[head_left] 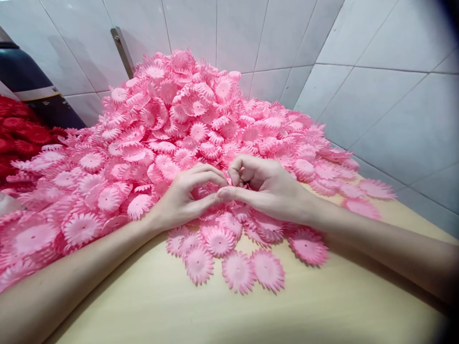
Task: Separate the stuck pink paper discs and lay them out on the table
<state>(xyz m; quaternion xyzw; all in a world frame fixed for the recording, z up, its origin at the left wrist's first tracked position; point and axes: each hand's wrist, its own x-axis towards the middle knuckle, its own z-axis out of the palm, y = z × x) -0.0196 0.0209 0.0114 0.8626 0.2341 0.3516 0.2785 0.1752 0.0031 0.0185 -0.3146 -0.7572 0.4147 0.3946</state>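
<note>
My left hand [191, 192] and my right hand [268, 185] meet at the front of a big heap of pink fringed flower discs [199, 131]. The left thumb and fingers curve together to a pinch at the right hand's thumb tip. On my right hand, the index finger is bent and the other fingers are curled in. Whatever lies between the fingertips is too small or hidden to name. Below the hands, several loose discs lie flat on the table, among them one pink disc [238, 271] with a tiny centre hole.
The pale wooden table [161, 306] shows along the front. Red petals [17, 131] are piled at the far left, beside a dark cylindrical bottle [32, 79]. A metal strip [122, 51] leans behind the heap. White wall tiles [373, 105] close off the back and right.
</note>
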